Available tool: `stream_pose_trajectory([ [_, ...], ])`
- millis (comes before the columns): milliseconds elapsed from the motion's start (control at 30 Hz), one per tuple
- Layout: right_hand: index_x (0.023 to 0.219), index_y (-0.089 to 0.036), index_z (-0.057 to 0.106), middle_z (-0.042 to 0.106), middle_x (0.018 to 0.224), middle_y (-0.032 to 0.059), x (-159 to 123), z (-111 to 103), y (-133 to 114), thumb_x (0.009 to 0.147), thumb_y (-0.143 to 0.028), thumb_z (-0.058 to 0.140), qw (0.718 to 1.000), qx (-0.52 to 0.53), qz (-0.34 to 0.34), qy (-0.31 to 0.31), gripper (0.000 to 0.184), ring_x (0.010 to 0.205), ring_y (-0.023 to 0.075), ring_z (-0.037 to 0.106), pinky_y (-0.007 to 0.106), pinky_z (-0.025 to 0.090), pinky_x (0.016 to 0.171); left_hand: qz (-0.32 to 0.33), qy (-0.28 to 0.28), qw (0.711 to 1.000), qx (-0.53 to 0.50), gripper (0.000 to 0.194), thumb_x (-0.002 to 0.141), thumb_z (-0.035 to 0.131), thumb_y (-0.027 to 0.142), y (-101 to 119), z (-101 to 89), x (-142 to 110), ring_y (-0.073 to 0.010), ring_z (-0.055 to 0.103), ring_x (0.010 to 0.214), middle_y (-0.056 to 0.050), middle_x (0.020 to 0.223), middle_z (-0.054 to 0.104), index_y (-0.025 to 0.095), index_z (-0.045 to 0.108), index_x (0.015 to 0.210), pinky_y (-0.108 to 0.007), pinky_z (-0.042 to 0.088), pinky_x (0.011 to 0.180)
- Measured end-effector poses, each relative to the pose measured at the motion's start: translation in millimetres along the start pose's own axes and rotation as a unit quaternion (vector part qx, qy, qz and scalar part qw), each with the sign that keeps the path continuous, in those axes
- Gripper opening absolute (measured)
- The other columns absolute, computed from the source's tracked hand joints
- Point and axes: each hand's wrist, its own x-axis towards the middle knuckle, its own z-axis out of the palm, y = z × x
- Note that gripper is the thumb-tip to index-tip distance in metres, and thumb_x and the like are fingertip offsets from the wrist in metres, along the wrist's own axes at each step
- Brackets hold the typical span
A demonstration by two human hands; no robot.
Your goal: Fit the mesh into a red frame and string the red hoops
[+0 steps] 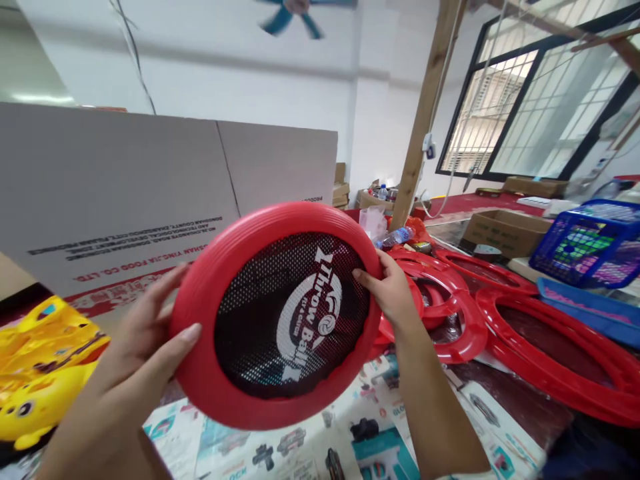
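Note:
Both my hands hold up a round red throw-and-catch paddle point(270, 413) with black mesh across its middle and white "Throw Ball" lettering on the mesh. My left hand point(145, 340) grips the rim at its left edge, thumb on the near face and fingers behind. At the upper right edge, my right hand point(387, 283) pinches the rim, the thumb reaching over the mesh. The paddle is tilted above printed sheets point(300, 453) that cover the table. Several red plastic rings point(465, 327) lie in a pile to the right of my right hand.
A large white carton point(165, 167) stands behind the paddle. Yellow printed packaging point(45, 360) lies at the left. On the right are a blue basket point(590, 240), a blue tray point(590, 307) and a brown cardboard box point(505, 230). A wooden post point(425, 113) rises behind the rings.

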Motion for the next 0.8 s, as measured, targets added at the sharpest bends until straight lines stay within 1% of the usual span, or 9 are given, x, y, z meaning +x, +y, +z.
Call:
stream_pose_trajectory([
  [67, 0.123, -0.019, 0.054, 0.063, 0.117, 0.0088, 0, -4, -2, 0.070, -0.045, 0.075, 0.999, -0.028, -0.017, 0.002, 0.062, 0.104, 0.0231, 0.061, 0.040, 0.048, 0.093, -0.058, -0.068, 0.995, -0.036, 0.049, 0.078, 0.071, 0.033, -6, -6.6, 4, -0.0242, 0.072, 0.077, -0.008, 0.095, 0.074, 0.025, 0.060, 0.125, -0.026, 0.062, 0.059],
  [167, 0.121, -0.021, 0.056, 0.063, 0.116, 0.0074, -2, -7, -5, 0.066, -0.044, 0.078, 0.996, -0.083, -0.041, 0.005, 0.063, 0.106, 0.0254, 0.059, 0.044, 0.045, 0.096, -0.088, -0.088, 0.991, -0.041, 0.036, 0.078, 0.070, 0.037, 0, -5.5, 0, -0.0243, 0.072, 0.077, -0.007, 0.090, 0.074, 0.023, 0.068, 0.111, -0.027, 0.061, 0.057],
  [267, 0.120, -0.023, 0.057, 0.062, 0.116, 0.0067, -5, -7, -7, 0.064, -0.043, 0.079, 0.989, -0.132, -0.072, -0.003, 0.063, 0.107, 0.0265, 0.057, 0.046, 0.043, 0.097, -0.121, -0.129, 0.984, 0.020, 0.037, 0.081, 0.065, 0.041, 15, 2.0, -8, -0.0187, 0.069, 0.081, -0.004, 0.097, 0.072, 0.024, 0.065, 0.113, -0.023, 0.059, 0.066],
  [300, 0.119, -0.023, 0.057, 0.062, 0.116, 0.0064, -6, -6, -7, 0.064, -0.043, 0.079, 0.986, -0.144, -0.085, -0.010, 0.062, 0.107, 0.0262, 0.057, 0.045, 0.043, 0.098, -0.119, -0.138, 0.983, 0.036, 0.038, 0.082, 0.063, 0.044, 20, 3.9, -9, -0.0175, 0.068, 0.081, -0.004, 0.099, 0.072, 0.025, 0.064, 0.115, -0.022, 0.058, 0.068],
  [433, 0.118, -0.024, 0.056, 0.062, 0.114, 0.0061, -6, -4, -7, 0.070, -0.043, 0.075, 0.973, -0.178, -0.140, -0.047, 0.055, 0.105, 0.0234, 0.058, 0.041, 0.046, 0.096, -0.098, -0.206, 0.971, 0.072, 0.046, 0.081, 0.060, 0.048, 25, 7.0, -11, -0.0220, 0.066, 0.096, -0.004, 0.113, 0.069, 0.027, 0.058, 0.122, -0.025, 0.058, 0.076],
  [533, 0.122, -0.024, 0.054, 0.062, 0.114, 0.0070, -7, -6, -10, 0.072, -0.045, 0.073, 0.960, -0.203, -0.178, -0.072, 0.057, 0.106, 0.0235, 0.059, 0.041, 0.048, 0.095, -0.083, -0.204, 0.969, 0.116, 0.045, 0.081, 0.058, 0.050, 28, 13.0, -15, -0.0225, 0.065, 0.101, -0.003, 0.116, 0.067, 0.030, 0.056, 0.121, -0.024, 0.057, 0.079],
  [667, 0.127, -0.025, 0.055, 0.060, 0.119, 0.0089, -15, -4, -18, 0.066, -0.052, 0.076, 0.936, -0.230, -0.244, -0.106, 0.070, 0.112, 0.0264, 0.057, 0.043, 0.046, 0.098, -0.102, -0.200, 0.964, 0.140, 0.038, 0.080, 0.057, 0.056, 41, 29.0, -27, -0.0210, 0.067, 0.091, -0.001, 0.104, 0.069, 0.030, 0.059, 0.107, -0.022, 0.056, 0.073],
  [733, 0.131, -0.027, 0.051, 0.059, 0.122, 0.0086, -21, -1, -21, 0.071, -0.051, 0.073, 0.924, -0.226, -0.289, -0.104, 0.069, 0.114, 0.0256, 0.056, 0.043, 0.045, 0.099, -0.114, -0.196, 0.964, 0.137, 0.038, 0.079, 0.056, 0.057, 44, 33.2, -33, -0.0218, 0.067, 0.089, -0.001, 0.102, 0.069, 0.029, 0.058, 0.105, -0.023, 0.057, 0.070],
  [800, 0.135, -0.033, 0.047, 0.056, 0.126, 0.0070, -27, 4, -23, 0.076, -0.045, 0.071, 0.906, -0.222, -0.352, -0.083, 0.065, 0.117, 0.0247, 0.054, 0.044, 0.044, 0.101, -0.100, -0.207, 0.964, 0.133, 0.037, 0.079, 0.058, 0.054, 42, 32.5, -35, -0.0228, 0.068, 0.086, -0.002, 0.101, 0.069, 0.029, 0.057, 0.107, -0.024, 0.058, 0.065],
])
